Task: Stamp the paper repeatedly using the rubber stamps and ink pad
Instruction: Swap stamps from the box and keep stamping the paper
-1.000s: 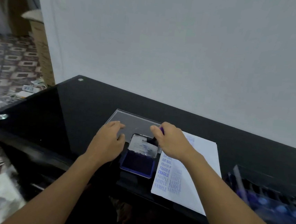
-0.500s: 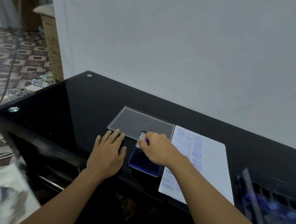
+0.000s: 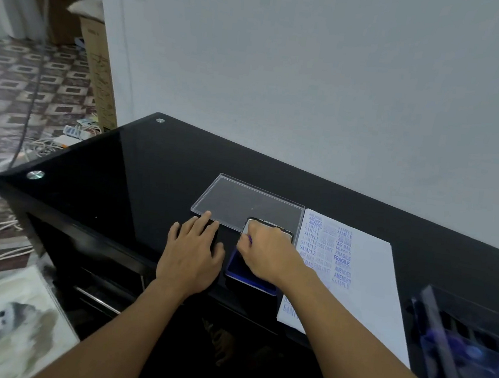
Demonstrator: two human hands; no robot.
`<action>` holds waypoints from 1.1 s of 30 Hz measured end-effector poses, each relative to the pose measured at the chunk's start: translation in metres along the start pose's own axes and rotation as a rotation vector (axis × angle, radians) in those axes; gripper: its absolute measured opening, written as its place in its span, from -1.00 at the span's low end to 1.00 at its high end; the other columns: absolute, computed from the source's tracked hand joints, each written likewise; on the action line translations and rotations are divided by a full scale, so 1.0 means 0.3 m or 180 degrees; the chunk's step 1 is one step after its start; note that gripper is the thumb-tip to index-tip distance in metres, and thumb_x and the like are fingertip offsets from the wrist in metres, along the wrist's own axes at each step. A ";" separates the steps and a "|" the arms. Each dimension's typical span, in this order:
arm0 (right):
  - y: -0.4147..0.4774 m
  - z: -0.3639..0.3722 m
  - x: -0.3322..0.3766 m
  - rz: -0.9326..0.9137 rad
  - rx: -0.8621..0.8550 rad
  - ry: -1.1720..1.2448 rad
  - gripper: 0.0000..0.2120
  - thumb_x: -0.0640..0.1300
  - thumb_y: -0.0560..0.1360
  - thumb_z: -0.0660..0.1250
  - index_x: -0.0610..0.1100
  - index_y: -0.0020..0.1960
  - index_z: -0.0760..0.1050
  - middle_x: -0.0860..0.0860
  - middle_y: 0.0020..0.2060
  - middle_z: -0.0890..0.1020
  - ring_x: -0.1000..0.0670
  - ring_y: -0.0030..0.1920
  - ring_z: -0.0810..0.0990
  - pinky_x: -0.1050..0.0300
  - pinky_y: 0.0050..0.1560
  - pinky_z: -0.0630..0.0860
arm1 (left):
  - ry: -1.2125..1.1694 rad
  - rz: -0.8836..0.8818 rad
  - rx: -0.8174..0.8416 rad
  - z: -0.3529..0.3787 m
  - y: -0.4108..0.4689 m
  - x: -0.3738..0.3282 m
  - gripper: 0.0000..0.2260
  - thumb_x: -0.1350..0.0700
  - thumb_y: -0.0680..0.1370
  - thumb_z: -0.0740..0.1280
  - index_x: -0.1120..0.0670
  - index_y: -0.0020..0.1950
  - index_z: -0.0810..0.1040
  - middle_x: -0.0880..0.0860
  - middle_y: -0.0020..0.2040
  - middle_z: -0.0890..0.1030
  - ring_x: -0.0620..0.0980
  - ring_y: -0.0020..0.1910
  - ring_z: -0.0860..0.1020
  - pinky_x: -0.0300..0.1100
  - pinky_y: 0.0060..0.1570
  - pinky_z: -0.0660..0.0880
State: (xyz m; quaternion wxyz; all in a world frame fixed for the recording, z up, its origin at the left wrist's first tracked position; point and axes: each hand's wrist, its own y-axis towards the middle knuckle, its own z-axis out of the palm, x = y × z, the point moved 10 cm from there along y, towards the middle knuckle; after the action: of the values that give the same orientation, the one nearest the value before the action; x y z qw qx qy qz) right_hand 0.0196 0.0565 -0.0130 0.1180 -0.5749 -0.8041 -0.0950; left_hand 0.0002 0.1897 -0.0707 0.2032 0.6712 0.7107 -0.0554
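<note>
Head view: a small purple rubber stamp (image 3: 249, 239), pinched in the right hand (image 3: 269, 251), is pressed on the open blue ink pad (image 3: 246, 276), seemingly for inking. Left of the pad, the left hand (image 3: 189, 257) is laid flat, fingers (image 3: 200, 225) straight, perhaps as a brace. Printed white paper (image 3: 366, 291) is kept right of it, within reach.

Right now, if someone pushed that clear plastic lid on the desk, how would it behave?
The clear lid looks thin and hollow, so it is probably light. It lies flat on the glossy black tabletop, so it would likely slide easily rather than tip. Its straight edges suggest rigid plastic that may crack if squeezed.
</note>
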 end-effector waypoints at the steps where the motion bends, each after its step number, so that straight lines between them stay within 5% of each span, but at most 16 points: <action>1: 0.000 0.006 -0.003 0.0009 -0.0041 0.0049 -0.76 0.00 0.63 0.13 -0.08 -0.18 0.29 0.00 -0.31 0.42 -0.11 -0.24 0.42 0.08 -0.19 0.32 | 0.0009 -0.0001 -0.0001 -0.001 -0.001 -0.001 -0.52 -0.11 0.66 0.09 -0.01 0.56 0.27 -0.02 0.63 0.13 -0.02 0.59 0.10 0.08 0.56 0.00; 33: -0.006 0.035 -0.013 -0.0026 -0.0411 0.0172 -0.84 -0.04 0.61 0.13 -0.11 -0.07 0.35 -0.14 -0.24 0.58 -0.16 -0.24 0.52 0.04 -0.29 0.41 | -0.0032 -0.0061 -0.0101 -0.015 -0.003 0.003 -0.55 -0.11 0.63 0.14 -0.02 0.50 0.37 -0.04 0.61 0.20 -0.06 0.57 0.16 0.06 0.55 0.02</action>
State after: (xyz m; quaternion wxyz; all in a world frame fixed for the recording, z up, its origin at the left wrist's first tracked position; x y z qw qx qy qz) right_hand 0.0184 0.0554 -0.0242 0.1020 -0.5753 -0.7951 -0.1626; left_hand -0.0016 0.1921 -0.0670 0.2169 0.6608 0.7168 -0.0495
